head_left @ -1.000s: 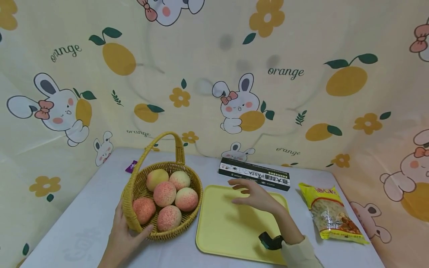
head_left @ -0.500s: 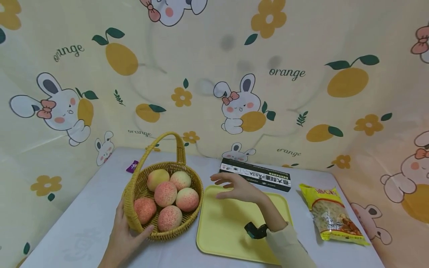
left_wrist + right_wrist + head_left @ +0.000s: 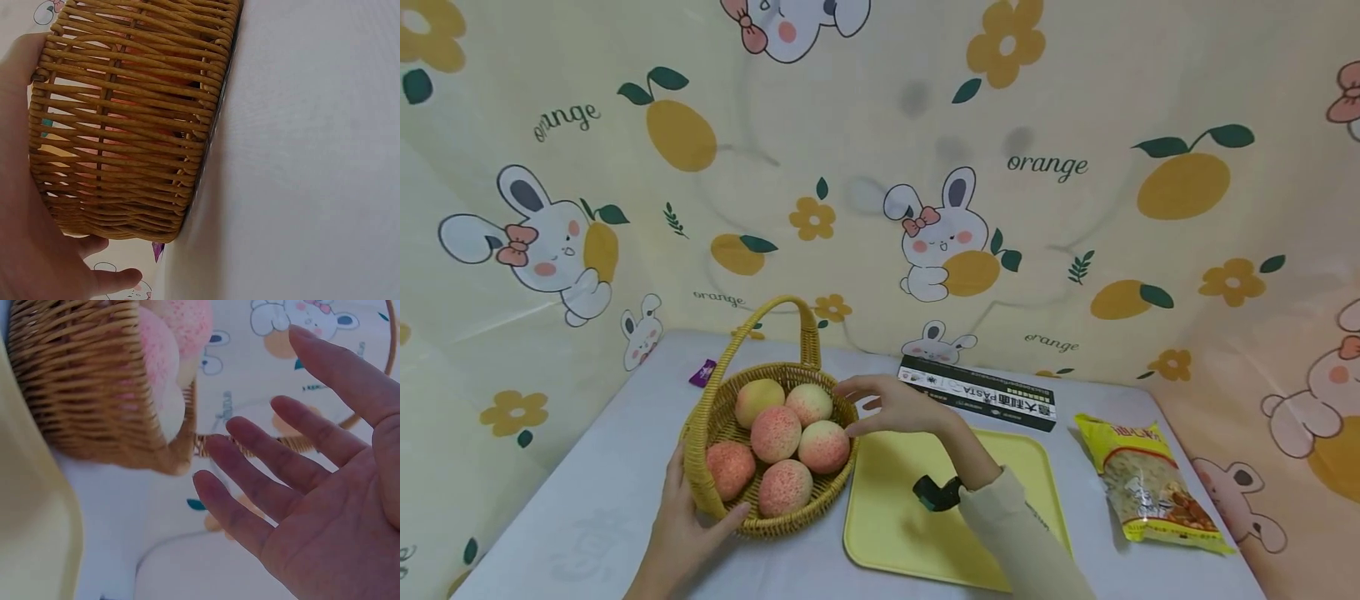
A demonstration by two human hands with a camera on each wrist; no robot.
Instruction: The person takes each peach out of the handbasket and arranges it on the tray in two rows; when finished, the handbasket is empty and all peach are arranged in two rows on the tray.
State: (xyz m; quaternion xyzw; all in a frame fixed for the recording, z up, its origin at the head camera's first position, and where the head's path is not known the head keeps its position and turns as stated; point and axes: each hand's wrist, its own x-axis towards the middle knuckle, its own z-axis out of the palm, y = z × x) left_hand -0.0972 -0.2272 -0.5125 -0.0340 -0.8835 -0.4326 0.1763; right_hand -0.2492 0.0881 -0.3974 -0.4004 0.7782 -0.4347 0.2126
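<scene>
A wicker basket (image 3: 790, 525) with a tall arched handle stands on the left of the table, holding several pink and yellowish peaches (image 3: 776, 433). My left hand (image 3: 683, 521) holds its near left side, thumb at the rim and fingers along the outer wall. In the left wrist view the hand (image 3: 37, 206) spans the woven wall (image 3: 125, 125). My right hand (image 3: 898, 406) hovers at the basket's right rim, fingertips beside the rightmost peach (image 3: 824, 447). The right wrist view shows that hand (image 3: 300, 481) with fingers spread and nothing in them.
A yellow tray (image 3: 910, 533) lies right of the basket, under my right forearm. Behind it is a black-and-white pasta box (image 3: 977, 392). A yellow food bag (image 3: 1153, 487) lies at the right, and a small purple packet (image 3: 703, 373) behind the basket.
My right hand has moved left from above the tray to the basket's right rim. The left hand keeps its hold, and the basket and peaches have stayed in place.
</scene>
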